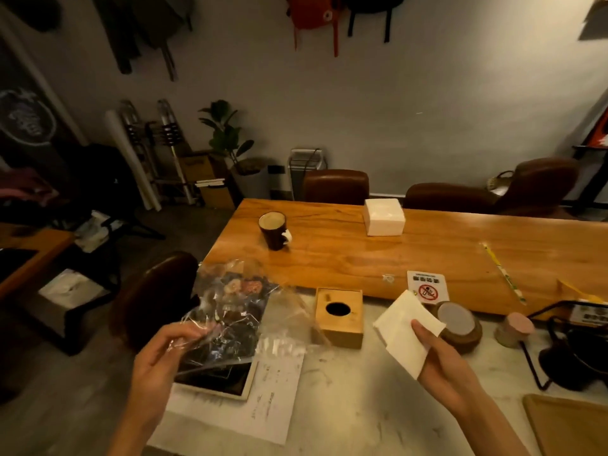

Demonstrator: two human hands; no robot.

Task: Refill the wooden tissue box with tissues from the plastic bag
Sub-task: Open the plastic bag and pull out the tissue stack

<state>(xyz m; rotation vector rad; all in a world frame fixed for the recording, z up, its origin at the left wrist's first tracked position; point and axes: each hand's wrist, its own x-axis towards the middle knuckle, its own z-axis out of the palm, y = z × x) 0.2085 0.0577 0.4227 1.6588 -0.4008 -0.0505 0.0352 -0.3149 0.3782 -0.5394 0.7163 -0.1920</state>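
The wooden tissue box [340, 327] stands on the pale counter in front of me, its round top hole dark. My left hand [163, 352] pinches a crumpled clear plastic bag [230, 301], held up left of the box. My right hand [444, 366] grips a thin stack of white tissues [406, 327], raised to the right of the box and clear of it. A second, thicker white tissue block [384, 216] lies far back on the wooden table.
A dark mug [273, 230] stands on the wooden table [345, 261]. A no-smoking sign [427, 287], a round wooden coaster [459, 322] and a pink-lidded jar [515, 329] sit right of the box. A framed picture [217, 378] lies on papers [273, 399] at left. Brown chairs surround the table.
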